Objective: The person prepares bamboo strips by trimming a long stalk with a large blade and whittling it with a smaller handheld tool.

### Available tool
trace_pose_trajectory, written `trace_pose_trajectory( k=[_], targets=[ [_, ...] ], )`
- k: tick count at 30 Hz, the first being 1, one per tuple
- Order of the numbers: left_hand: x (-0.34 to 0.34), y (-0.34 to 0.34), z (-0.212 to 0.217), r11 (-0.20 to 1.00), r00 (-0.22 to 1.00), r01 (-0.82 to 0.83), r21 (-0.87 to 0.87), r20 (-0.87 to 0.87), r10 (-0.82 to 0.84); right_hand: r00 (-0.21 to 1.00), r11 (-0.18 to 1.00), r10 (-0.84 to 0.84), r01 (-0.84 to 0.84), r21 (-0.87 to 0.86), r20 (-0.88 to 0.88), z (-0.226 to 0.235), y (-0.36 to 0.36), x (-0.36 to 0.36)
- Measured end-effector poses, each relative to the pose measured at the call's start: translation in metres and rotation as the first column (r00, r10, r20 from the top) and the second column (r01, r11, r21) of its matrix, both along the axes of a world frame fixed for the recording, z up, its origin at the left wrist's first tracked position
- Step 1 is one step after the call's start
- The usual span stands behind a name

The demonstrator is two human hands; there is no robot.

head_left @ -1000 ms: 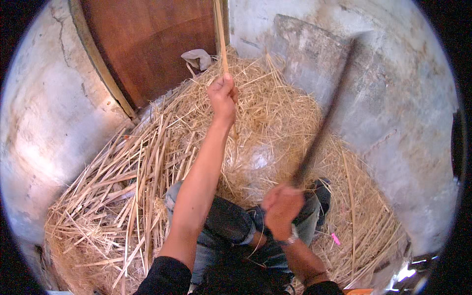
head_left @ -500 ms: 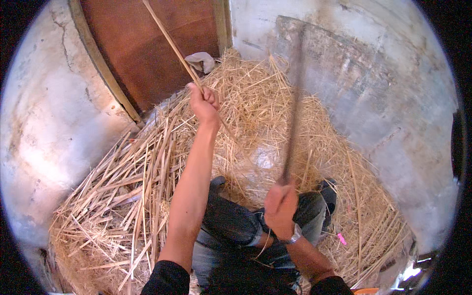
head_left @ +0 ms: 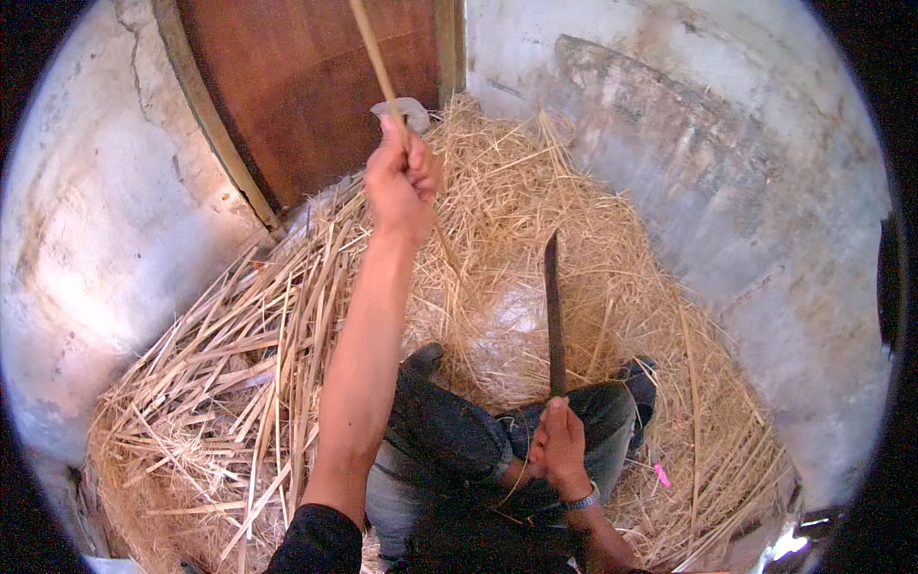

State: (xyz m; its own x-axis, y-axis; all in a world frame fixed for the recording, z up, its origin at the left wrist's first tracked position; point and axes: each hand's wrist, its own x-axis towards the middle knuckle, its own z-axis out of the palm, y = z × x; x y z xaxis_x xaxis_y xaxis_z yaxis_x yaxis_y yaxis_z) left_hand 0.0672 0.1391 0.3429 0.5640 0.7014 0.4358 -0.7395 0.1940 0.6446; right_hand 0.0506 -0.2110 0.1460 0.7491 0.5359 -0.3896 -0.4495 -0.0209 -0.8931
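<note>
Fingers (head_left: pixel 413 165) of left hand (head_left: pixel 400 187) wrapped tight around thin cane stalk (head_left: pixel 375 57), raised far over straw pile (head_left: pixel 210 383). Right hand (head_left: pixel 559 450) fist closed on long dark blade (head_left: pixel 554 311), near, above lap, pointing far.

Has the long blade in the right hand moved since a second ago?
Yes. The blade in the right hand has swung left: its tip pointed up-right toward the grey wall, and now stands nearly upright over the straw.

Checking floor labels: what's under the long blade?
Under the long blade lies loose straw, and near its handle, the person's trouser leg. The floor beneath is hidden. Right hand holds it.
</note>
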Motion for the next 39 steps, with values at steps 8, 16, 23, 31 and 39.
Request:
trace_pose_trajectory(
  k=[8,16,23,31,39],
  targets=[
    [0.060,-0.042,-0.038,0.995,0.977,0.055,-0.079,-0.203,-0.070,0.986,0.987,0.152,-0.149,-0.051,0.066,0.048,0.000,0.002],
    [0.089,-0.050,-0.072,0.982,0.999,0.017,-0.188,0.048,-0.008,0.973,0.970,0.230,-0.229,-0.078,-0.001,0.050,0.005,-0.013],
    [0.085,-0.052,-0.094,0.977,0.989,-0.037,-0.212,0.130,0.065,0.965,0.964,-0.142,0.085,0.252,0.219,0.091,0.008,0.028],
    [0.095,-0.056,-0.096,0.995,0.995,-0.090,-0.038,0.048,0.092,0.919,0.985,0.137,-0.087,-0.148,0.371,-0.035,-0.005,0.010],
    [0.064,-0.047,-0.064,0.987,0.988,-0.157,0.036,-0.006,0.157,0.938,0.994,-0.078,0.047,0.100,0.337,0.089,0.003,0.019]
  ],
)
